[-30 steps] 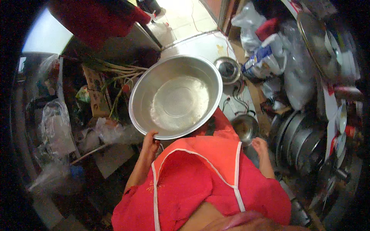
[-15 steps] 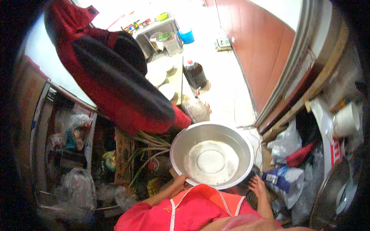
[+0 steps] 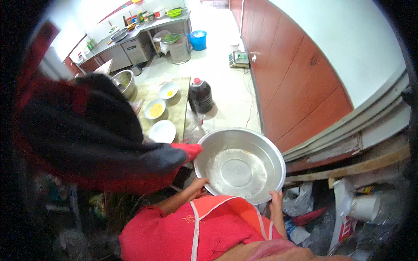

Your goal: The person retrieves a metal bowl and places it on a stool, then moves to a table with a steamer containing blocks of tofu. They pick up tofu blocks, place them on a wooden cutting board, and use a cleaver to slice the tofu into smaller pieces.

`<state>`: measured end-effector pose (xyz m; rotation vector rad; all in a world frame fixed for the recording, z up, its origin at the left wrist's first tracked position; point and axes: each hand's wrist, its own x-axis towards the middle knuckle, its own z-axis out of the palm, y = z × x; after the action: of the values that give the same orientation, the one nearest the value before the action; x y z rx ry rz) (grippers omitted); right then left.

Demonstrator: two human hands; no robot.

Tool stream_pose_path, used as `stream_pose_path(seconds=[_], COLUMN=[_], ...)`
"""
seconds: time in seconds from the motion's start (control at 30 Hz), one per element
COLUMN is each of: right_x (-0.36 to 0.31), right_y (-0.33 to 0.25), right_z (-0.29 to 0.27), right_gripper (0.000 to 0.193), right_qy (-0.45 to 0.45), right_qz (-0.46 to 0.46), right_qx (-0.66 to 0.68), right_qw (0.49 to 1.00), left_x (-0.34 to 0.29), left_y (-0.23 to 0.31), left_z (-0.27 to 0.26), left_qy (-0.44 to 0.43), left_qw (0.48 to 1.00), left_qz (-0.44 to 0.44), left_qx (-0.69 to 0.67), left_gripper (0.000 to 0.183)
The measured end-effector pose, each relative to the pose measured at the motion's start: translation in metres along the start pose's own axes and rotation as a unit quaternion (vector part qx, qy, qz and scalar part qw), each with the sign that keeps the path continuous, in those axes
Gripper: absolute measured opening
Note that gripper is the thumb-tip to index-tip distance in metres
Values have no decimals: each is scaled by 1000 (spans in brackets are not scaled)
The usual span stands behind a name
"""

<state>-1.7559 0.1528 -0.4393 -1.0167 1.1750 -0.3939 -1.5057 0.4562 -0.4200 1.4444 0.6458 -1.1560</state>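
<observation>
One steel basin (image 3: 239,167), three white bowls (image 3: 162,130), one dark jug (image 3: 200,96), one blue bucket (image 3: 198,40)

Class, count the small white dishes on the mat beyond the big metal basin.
3: far one, middle one with yellow contents, nearest one beside the co-worker's sleeve, which may hide others.

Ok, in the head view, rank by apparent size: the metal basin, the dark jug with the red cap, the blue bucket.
1. Metal basin, though nearest the camera.
2. Dark jug.
3. Blue bucket, farthest, so its true size is unsure.
</observation>
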Motion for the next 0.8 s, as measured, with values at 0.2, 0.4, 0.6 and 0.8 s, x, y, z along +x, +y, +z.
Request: stream_pose_path(seconds=[0.2,0.4,0.6,0.8], right_x=[89,211,314,422], right_y=[-49,-130,-198,-264], right_z=[53,124,197,302], right_gripper=[53,50,48,61], right_qy=[-18,-77,-113,-91], right_qz=[-27,-27,-60,-67], right_qx=[61,52,-3,-19], right_qw=[998,995,992,993], left_x=[54,85,144,256], left_y=[111,200,277,414], left_z=[44,81,102,132], left_qy=[39,39,36,-6], left_qw=[994,996,993,980], left_qz=[70,86,84,163], left_qx=[73,-6,-74,-111], left_gripper=[14,12,13,16])
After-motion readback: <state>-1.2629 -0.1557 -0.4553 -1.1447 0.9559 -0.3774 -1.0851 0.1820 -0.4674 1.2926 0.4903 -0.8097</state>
